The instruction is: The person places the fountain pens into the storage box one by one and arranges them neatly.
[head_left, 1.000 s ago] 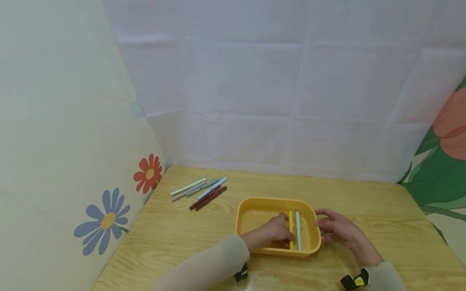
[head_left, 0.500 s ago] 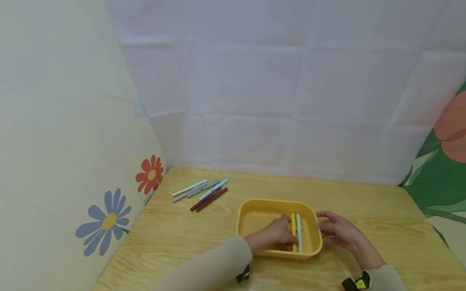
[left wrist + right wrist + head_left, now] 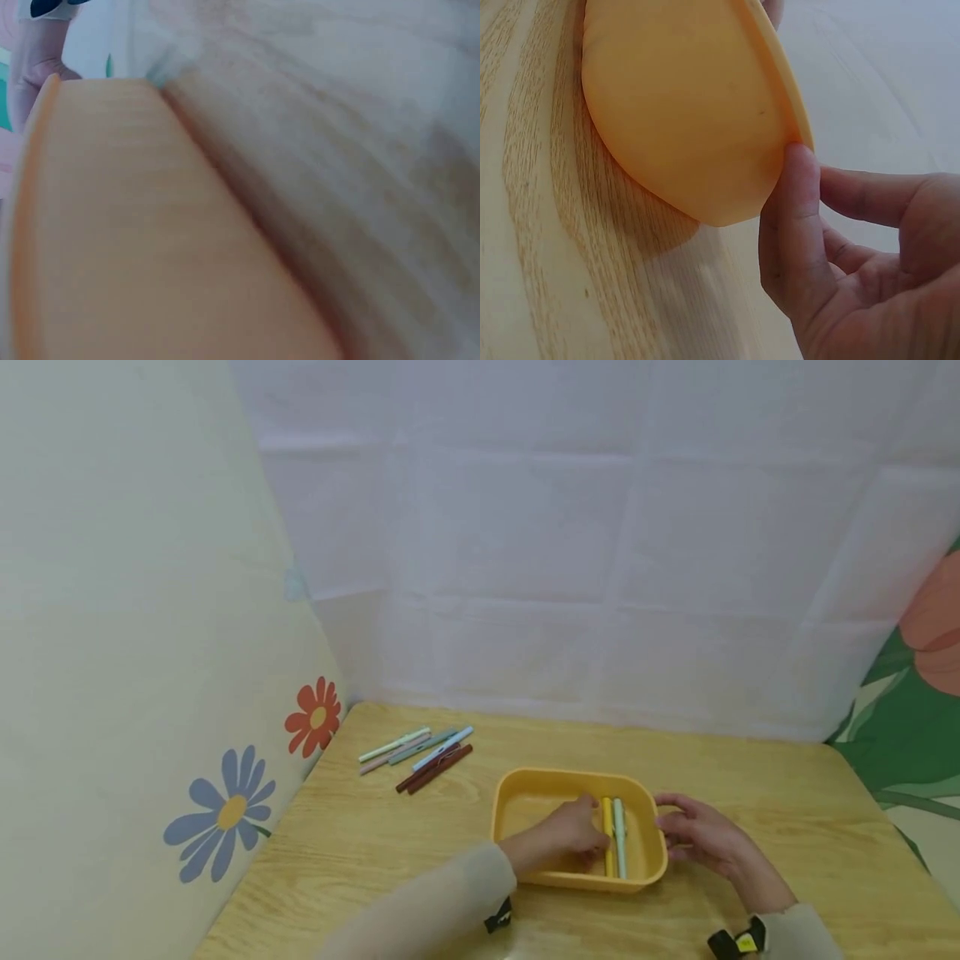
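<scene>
My left hand point(image 3: 573, 828) reaches into a yellow plastic storage bin point(image 3: 536, 882). Its thumb and fingertips lie at the left side of a yellow pen point(image 3: 608, 814); some of the fingers are hidden. Parallel to that pen, just right of it, lies a pale green pen point(image 3: 620, 847). At the bin's right end, my right hand point(image 3: 701, 837) holds the rim with its fingertips. The right wrist view shows a fingertip point(image 3: 801, 169) against the rim, with another finger behind it. Mostly the bin's outer wall point(image 3: 142, 217) fills the left wrist view.
Several pens lie in a loose pile at the table's back left, among them a dark red pen point(image 3: 441, 770), a light blue pen point(image 3: 444, 748) and a pale pen point(image 3: 393, 744). The wooden table point(image 3: 337, 843) ends at a white cloth point(image 3: 480, 652) behind.
My left thumb has drawn back a little to the left from over the yellow pen, which stays beside the pale green one. The right hand keeps its place at the bin's rim.
</scene>
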`<state>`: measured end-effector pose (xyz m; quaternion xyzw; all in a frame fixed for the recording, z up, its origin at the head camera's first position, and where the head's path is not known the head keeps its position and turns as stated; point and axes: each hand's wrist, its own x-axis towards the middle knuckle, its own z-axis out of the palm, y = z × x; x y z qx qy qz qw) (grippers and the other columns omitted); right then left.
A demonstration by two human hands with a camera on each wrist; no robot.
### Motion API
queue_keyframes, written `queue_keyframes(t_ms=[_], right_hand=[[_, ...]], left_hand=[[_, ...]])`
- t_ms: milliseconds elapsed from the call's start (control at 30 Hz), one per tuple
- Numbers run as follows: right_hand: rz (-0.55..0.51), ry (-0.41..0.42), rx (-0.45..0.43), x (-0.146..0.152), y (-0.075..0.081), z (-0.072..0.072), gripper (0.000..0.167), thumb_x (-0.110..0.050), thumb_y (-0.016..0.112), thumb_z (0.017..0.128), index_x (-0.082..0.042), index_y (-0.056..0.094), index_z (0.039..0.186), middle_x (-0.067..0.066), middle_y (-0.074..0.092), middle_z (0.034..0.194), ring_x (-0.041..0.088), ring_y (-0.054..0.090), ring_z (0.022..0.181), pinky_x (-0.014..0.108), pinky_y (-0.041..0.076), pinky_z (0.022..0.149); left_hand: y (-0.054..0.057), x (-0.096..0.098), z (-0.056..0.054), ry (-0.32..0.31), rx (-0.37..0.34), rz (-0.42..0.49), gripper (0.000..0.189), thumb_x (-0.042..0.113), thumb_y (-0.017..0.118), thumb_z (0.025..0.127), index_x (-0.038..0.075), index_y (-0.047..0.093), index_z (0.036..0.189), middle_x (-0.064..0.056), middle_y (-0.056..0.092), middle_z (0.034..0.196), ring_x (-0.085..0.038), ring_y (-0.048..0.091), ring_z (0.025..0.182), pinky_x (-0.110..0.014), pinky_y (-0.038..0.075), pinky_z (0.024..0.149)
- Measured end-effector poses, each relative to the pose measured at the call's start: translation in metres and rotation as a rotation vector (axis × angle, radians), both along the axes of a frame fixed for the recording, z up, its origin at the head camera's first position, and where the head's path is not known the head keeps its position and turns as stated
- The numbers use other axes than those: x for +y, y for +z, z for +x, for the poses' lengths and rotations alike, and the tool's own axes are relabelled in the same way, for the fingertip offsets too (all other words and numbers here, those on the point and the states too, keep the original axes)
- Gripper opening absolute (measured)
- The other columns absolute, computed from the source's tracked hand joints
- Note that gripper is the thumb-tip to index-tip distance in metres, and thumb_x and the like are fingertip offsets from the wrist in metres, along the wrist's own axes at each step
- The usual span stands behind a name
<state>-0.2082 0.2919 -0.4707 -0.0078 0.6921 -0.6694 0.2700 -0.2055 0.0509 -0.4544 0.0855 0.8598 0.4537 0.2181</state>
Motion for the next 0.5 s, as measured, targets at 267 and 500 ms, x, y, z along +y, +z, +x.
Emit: queue_keyframes(t_ms=[267,500], right_hand=[[-0.004,0.009,-0.016,0.001,-0.001,-0.001,0.047,-0.016,0.061,0.101,0.001,0.043,0.141,0.002,0.067,0.091,0.015,0.064,0.081,0.027,0.059,0.068],[0.002,-0.003,-0.017,0.002,-0.001,-0.002,0.050,-0.016,0.062,0.100,0.002,0.041,0.142,0.002,0.066,0.092,0.015,0.064,0.081,0.027,0.059,0.067]], left_hand=[[0.028,-0.019,-0.012,-0.091,0.118,-0.101,0.058,0.018,0.070,0.095,0.005,0.043,0.145,-0.005,0.069,0.092,-0.019,0.066,0.061,-0.028,0.054,0.057],[0.043,-0.039,-0.020,-0.116,0.216,-0.122,0.058,0.023,0.071,0.095,0.006,0.046,0.145,-0.001,0.070,0.096,-0.012,0.064,0.076,-0.028,0.054,0.068]])
